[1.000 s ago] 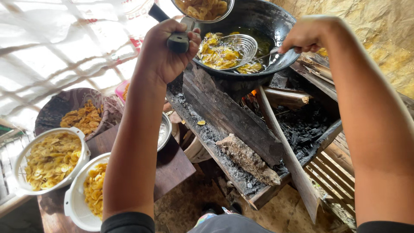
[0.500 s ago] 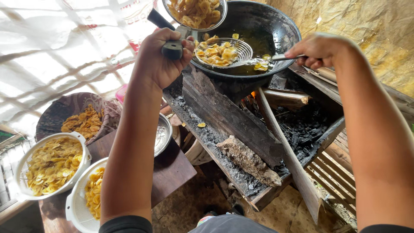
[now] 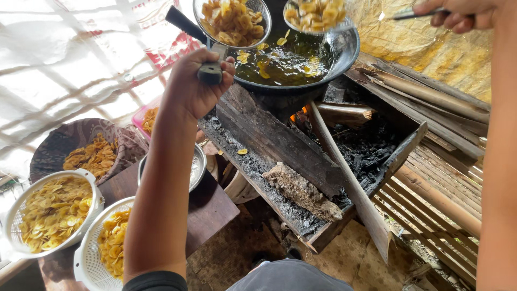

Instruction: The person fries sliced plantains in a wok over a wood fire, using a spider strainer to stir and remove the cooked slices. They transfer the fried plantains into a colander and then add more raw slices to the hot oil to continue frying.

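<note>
— So where were your hands at that moment, relative to the pan?

— Your left hand [image 3: 196, 86] was wrapped tight round the dark handle [image 3: 211, 69] of a mesh strainer [image 3: 232, 21], all fingers closed on it, thumb over the top. The handle ran from your fist up and away from you, and the basket, heaped with browned fried chips [image 3: 231, 19], hung over the near-left rim of the black pan [image 3: 301, 59].

— And the other hand?

— Your right hand [image 3: 458, 12] was up at the top edge of view, fingers curled around a thin metal handle [image 3: 414, 12]. That handle lay nearly level, pointing left toward a second scoop [image 3: 315, 13], which carried paler yellow chips above the far side of the pan. I couldn't see the fingertips clearly; most of the hand was cut off.

— Which scoop sat closer to the oil?

— Both were raised clear of the oil [image 3: 285, 62]; a few loose chips floated there. The two baskets were just beside each other, yours on the left nearer your body.

— And the bowls?

— Down at your lower left, well apart from the pan: two white colanders [image 3: 86, 180] of yellow chips and a dark lined basket [image 3: 64, 140] of browner ones. Your left arm was the nearer one to them, and the strainer's long axis pointed away from them.
</note>
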